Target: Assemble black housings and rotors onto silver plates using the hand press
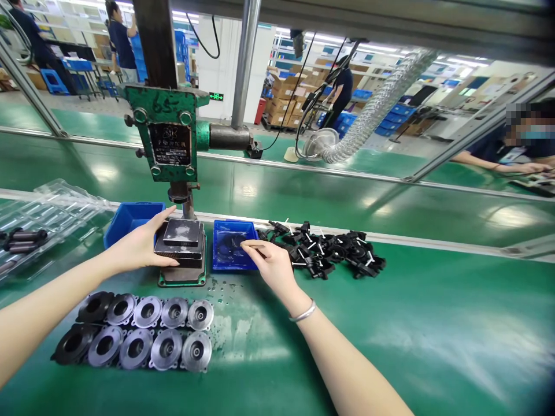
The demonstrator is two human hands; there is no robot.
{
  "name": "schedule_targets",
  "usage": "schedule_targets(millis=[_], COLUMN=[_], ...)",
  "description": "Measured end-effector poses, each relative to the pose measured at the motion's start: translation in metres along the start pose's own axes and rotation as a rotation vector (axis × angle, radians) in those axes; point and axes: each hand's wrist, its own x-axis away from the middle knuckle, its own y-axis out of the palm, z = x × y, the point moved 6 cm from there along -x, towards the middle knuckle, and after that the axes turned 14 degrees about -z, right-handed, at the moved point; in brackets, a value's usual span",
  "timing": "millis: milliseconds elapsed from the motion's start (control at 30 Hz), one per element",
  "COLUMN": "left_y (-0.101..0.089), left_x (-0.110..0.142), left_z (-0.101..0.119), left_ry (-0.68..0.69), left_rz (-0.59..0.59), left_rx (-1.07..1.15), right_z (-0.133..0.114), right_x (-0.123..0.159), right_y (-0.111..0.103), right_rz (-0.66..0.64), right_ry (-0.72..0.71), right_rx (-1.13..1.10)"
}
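Dark metal forms the stepped block [180, 249] on the base of a green metal press [162, 98]; the left hand [141, 242] spreads wide around its left side. The right hand [276, 271] pinches its fingertips narrowly over a blue rectangular plastic bin [229, 224]; whether they hold anything, I cannot tell. Nearer lie two rows of round silver-and-black metal parts [146, 351].

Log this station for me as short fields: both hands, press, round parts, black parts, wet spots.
left hand: spread, at the dark block
right hand: fingertips at the blue bin right of the block; grip unclear
press: green, marked 65, above the block
round parts: two rows of five, in front of the press
black parts: loose pile, right of that bin
wet spots: on the table, near that bin
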Motion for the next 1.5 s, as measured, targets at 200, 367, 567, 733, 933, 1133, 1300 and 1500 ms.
schedule_targets(millis=[200, 367, 567, 733, 933, 1133, 1300, 1500], left_y=[0.002, 0.004, 0.003, 0.003, 0.003, 0.005, -0.001, -0.004], left_x=[0.003, 0.003, 0.003, 0.004, 0.004, 0.004, 0.005, 0.006], left_z=[-0.002, -0.004, 0.0, 0.005, 0.007, 0.009, 0.028, 0.044], left_ry=[-0.033, -0.014, 0.014, 0.013, 0.064, 0.09, 0.148, 0.216], left_rz=[0.021, 0.023, 0.032, 0.004, 0.012, 0.0, 0.088, 0.112], left_rx=[-0.03, -0.064, -0.079, -0.085, -0.072, -0.068, -0.072, -0.076], right_z=[-0.001, -0.002, -0.007, -0.004, 0.003, 0.004, 0.0, 0.004], right_x=[-0.001, -0.001, -0.001, -0.002, 0.0, 0.001, 0.001, 0.002], right_y=[0.001, 0.0, 0.001, 0.001, 0.0, 0.002, 0.003, 0.0], right_rz=[-0.023, -0.027, -0.077, -0.057, -0.039, -0.037, -0.061, -0.023], right_ry=[-0.012, -0.01, -0.051, -0.041, -0.029, -0.043, -0.064, -0.04], right_rx=[0.032, 0.043, 0.077, 0.116, 0.116, 0.098, 0.091, 0.106])
